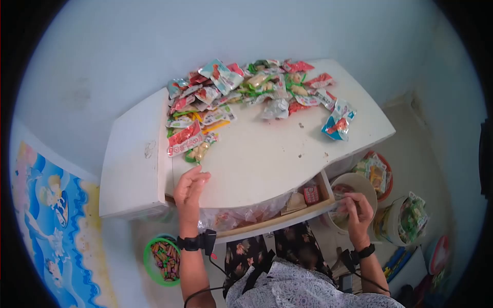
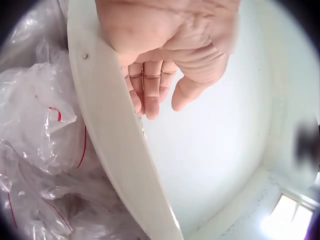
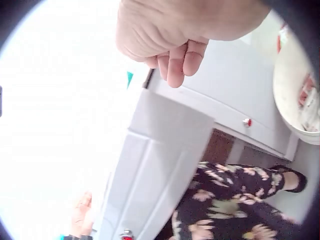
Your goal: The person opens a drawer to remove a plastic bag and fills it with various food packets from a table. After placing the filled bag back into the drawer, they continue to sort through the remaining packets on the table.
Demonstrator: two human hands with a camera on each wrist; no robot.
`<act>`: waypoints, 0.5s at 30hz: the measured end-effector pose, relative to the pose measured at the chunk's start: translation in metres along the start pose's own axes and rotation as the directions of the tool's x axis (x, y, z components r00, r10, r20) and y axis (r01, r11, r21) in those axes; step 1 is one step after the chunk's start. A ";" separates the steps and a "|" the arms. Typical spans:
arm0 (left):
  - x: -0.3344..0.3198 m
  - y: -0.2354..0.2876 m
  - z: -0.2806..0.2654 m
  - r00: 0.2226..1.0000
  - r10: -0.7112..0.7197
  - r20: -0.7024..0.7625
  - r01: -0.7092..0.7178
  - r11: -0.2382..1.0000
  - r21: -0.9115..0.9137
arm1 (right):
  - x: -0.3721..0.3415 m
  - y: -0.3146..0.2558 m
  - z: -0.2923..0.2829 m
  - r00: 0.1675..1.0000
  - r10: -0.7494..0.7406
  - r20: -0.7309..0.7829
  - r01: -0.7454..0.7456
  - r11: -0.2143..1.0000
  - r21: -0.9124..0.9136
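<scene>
Faces a white desk (image 1: 257,169) and reaches with the left hand (image 1: 191,192) over its front left part, just beside a green packet (image 1: 199,150) at the near end of the heap. Has the left grip moderately wide and empty, with the thumb apart from gently bent fingers. Holds the right hand (image 1: 360,213) out past the right end of the open drawer (image 1: 275,227), in front of a cream bucket (image 1: 371,197) as seen from the head. Has the right grip loosely relaxed, with bent fingers and nothing visible in it; cannot tell the exact gap between thumb and fingertips.

Has the snack packets (image 1: 222,76) heaped along the back and left side of the desk, overlapping in red, green, white and teal. Has a blue and red packet (image 1: 339,124) near the right end, joined to the heap by neighbouring packets. Shows small dark marks on the bare desktop between there and the front edge.

Has clear plastic bags (image 2: 37,125) crowded in the drawer, some with red lines, beside a brown cardboard piece (image 1: 294,203) and a small red box (image 1: 311,195) toward its right end. Has more packets in the cream bucket, in a red basket (image 1: 390,182) behind it and in a white bucket (image 1: 393,226) farther right. Shows a green basket (image 1: 148,263) of small wrapped pieces on the floor at the left.
</scene>
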State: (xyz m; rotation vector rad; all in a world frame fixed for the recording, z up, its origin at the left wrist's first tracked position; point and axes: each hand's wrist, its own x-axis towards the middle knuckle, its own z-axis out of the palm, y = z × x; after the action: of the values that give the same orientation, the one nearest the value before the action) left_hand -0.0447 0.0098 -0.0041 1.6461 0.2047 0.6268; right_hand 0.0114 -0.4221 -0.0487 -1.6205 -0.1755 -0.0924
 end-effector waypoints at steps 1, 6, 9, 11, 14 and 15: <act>0.000 0.000 0.001 1.000 -0.003 0.007 0.003 1.000 -0.009 | 0.003 -0.014 0.012 0.999 -0.017 0.037 0.016 1.000 0.024; 0.000 -0.005 -0.004 0.999 0.025 0.043 -0.023 0.999 -0.049 | 0.018 -0.069 0.073 0.886 -0.425 0.183 0.459 0.858 -0.231; -0.002 -0.004 -0.004 0.996 0.042 0.073 -0.036 0.996 -0.078 | 0.025 -0.069 0.101 0.892 -0.299 0.339 0.385 0.895 -0.224; -0.001 -0.002 -0.007 0.995 0.046 0.087 -0.037 0.994 -0.102 | 0.028 -0.066 0.117 0.855 -0.332 0.399 0.455 0.848 -0.271; -0.003 0.004 -0.010 0.998 -0.021 0.064 0.029 0.990 -0.137 | 0.019 -0.059 0.132 0.823 -0.349 0.449 0.504 0.813 -0.292; -0.003 0.001 -0.013 0.998 -0.019 0.060 0.028 0.987 -0.160 | 0.018 -0.046 0.134 0.790 -0.414 0.453 0.574 0.758 -0.309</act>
State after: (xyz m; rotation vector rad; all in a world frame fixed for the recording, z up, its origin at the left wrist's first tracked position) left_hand -0.0541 0.0190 -0.0033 1.5021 0.1274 0.5624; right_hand 0.0145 -0.2848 -0.0078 -1.9907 -0.9454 -0.2672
